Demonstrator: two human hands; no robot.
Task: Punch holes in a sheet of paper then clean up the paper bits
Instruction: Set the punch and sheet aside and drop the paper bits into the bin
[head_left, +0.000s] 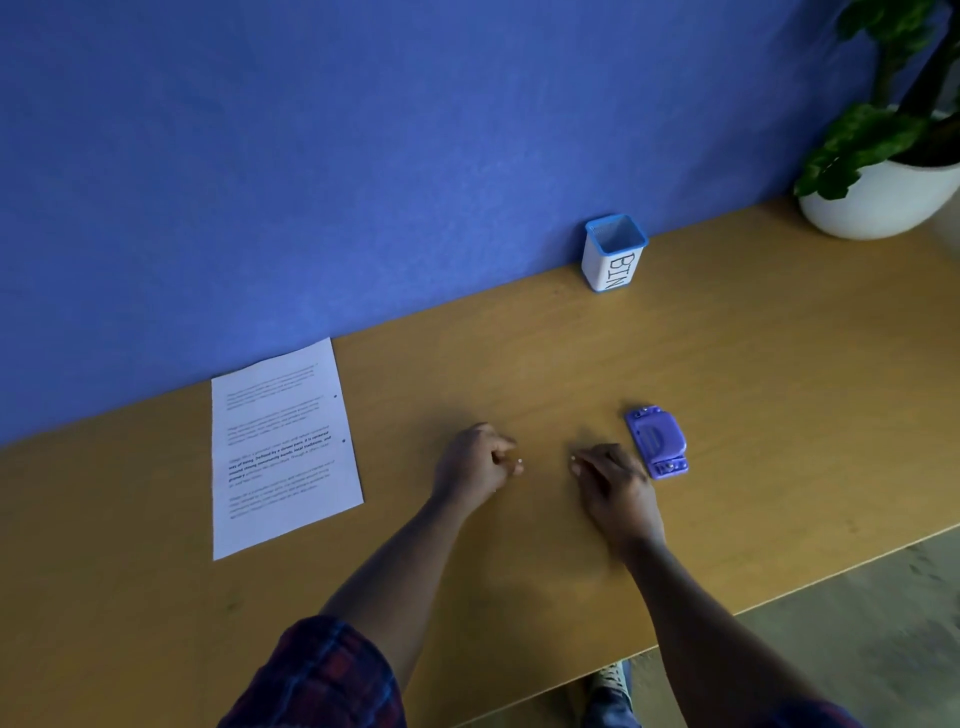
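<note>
**Both hands pinching at the desk, paper lying off to the left**

The left hand is resting low over the wooden desk, knuckles up, with its fingers curling inward so that the thumb and fingertips are meeting in a pinch. Something small and pale is showing at those fingertips, but it is too tiny to tell whether it is a paper bit or a fingernail, so I cannot tell whether the pinch is holding anything. The forearm is reaching in from the lower edge, with a dark plaid sleeve rolled up near the elbow.

The right hand is lying flatter, palm down, its fingers stretching leftward toward the other hand and coming together at the tips against the desk surface. Whether they are closing on anything cannot be made out. A bare strip of desk is separating the two hands.

The sheet of paper is lying flat well to the left of the left hand, with neither hand touching it. Two small punched holes are showing along its right edge, and its far corner is reaching the blue wall.

The purple hole punch is sitting on the desk just beside the right hand, at the back of its knuckles. A small white cup with a blue rim, marked BIN, is standing against the wall well beyond both hands. A potted plant is sitting at the far right corner.
</note>
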